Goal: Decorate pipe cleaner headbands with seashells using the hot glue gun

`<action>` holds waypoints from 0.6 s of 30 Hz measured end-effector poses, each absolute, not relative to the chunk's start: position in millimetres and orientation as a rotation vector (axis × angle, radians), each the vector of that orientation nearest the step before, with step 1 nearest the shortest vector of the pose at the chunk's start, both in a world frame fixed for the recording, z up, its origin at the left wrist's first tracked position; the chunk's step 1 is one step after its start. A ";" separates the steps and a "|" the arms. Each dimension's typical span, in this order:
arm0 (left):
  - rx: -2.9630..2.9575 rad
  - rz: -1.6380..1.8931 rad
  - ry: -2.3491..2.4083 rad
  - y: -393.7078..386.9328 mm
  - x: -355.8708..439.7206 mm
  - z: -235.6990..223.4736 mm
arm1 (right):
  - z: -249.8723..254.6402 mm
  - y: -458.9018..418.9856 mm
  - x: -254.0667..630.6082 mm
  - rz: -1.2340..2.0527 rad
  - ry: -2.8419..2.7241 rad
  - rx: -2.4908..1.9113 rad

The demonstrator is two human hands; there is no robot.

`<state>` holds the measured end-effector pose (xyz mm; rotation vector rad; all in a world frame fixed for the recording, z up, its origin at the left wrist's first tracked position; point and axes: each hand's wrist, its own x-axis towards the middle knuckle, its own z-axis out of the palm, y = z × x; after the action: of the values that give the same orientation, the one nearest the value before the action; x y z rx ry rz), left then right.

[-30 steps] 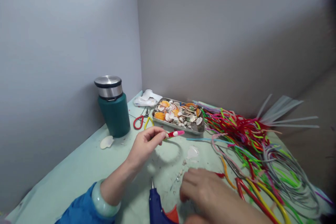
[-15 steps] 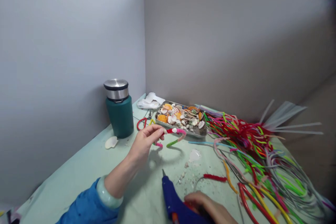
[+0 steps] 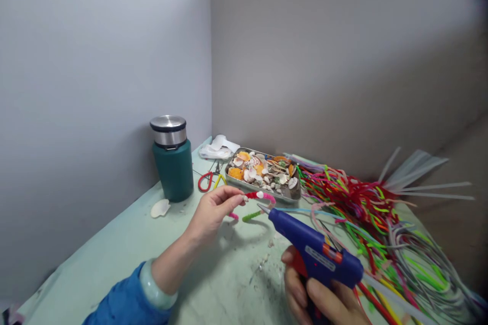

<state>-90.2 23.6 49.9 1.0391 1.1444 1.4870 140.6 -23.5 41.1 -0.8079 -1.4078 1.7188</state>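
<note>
Between the thumb and fingers of my left hand (image 3: 215,210) is a bent pipe cleaner (image 3: 269,198), in red, pink and green sections, curved into an open loop. A small white shell (image 3: 260,195) sits on its red part, and another small pale piece shows at my fingertips. My right hand (image 3: 320,292) is wrapped round the grip of a blue hot glue gun (image 3: 316,246), fingers by its orange trigger. The gun's metal nozzle points up and left, close to the loop but apart from my left fingers. A clear glue stick (image 3: 396,297) trails from its back.
A metal tray (image 3: 263,186) of shells stands at the back, beside red-handled scissors (image 3: 205,182). A green thermos (image 3: 173,170) and a white scallop shell (image 3: 160,208) are on the left. Tangled pipe cleaners (image 3: 354,193) cover the right side. Grey partition walls enclose the table.
My right hand has raised the glue gun from low at the front, bringing its nozzle up near the pipe cleaner loop. My left hand has shifted slightly right and down, still holding the loop.
</note>
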 end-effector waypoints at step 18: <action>1.075 1.419 1.170 23.6 -87.6 51.1 | 45.3 -6.6 137.2 1.605 -1.602 -0.946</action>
<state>-87.6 23.6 51.1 1.0755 1.1698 1.4190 137.2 -6.6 45.3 -0.9457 -1.6017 1.6049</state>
